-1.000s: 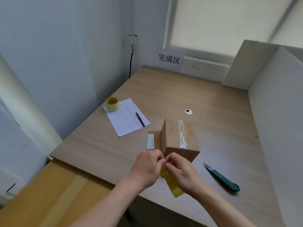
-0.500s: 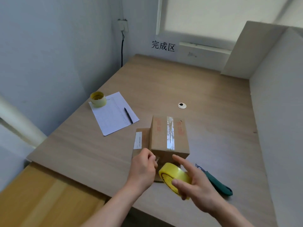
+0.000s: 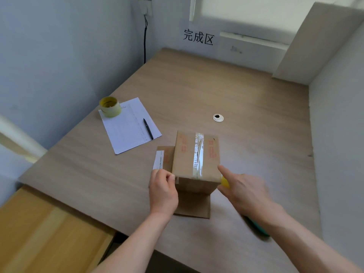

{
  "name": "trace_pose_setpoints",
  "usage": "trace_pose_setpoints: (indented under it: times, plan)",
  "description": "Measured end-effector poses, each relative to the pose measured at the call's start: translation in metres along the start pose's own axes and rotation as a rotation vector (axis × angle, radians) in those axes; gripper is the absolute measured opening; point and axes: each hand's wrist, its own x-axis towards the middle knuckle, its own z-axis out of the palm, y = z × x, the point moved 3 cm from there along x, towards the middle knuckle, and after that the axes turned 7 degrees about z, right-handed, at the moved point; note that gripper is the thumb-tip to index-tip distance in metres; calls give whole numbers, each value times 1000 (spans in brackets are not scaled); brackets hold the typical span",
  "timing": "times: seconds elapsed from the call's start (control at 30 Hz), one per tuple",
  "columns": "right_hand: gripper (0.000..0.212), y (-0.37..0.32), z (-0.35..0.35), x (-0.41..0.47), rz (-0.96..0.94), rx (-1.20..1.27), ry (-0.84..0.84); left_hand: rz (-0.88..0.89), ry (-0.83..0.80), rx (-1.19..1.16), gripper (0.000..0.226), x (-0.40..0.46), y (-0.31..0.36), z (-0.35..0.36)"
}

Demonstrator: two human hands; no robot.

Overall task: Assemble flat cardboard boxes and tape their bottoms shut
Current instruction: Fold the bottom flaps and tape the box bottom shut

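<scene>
The left hand [image 3: 163,191] pinches the tape end at the box [image 3: 197,156]'s 7 o'clock corner. The right hand [image 3: 244,189] grips the yellow roll [image 3: 225,182] at 4 o'clock. She should pull it tight and flat.

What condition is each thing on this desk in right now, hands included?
cardboard box: assembled, upside down, clear tape along its seam, flaps splayed on the desk.
left hand: fingers curled, pinching something at the box's near left corner.
right hand: holds a yellow tape roll, forefinger out, touching the box.
second tape roll: resting on the paper sheet.
pen: lying on the sheet.
</scene>
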Motion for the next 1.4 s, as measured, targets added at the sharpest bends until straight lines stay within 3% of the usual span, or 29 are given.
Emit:
trace_pose_setpoints:
  times: [0.67, 0.93, 1.1, 1.3, 1.4]
  plan:
    - [49, -11, 15, 31, 42, -17, -33, -9, -26, 46, 19, 26, -19, 9]
    - [72, 10, 11, 29, 69, 266, -279, 20, -92, 58, 18, 34, -18, 12]
    - [60, -1, 11, 31, 49, 11, -219, 38, -116, 70, 21, 33, -17, 16]
    - [39, -10, 16, 34, 71, -34, -202, 9, -129, 66, 19, 38, -21, 15]
    - [38, -11, 18, 38, 91, -23, -218, -10, -127, 74, 18, 40, -23, 14]
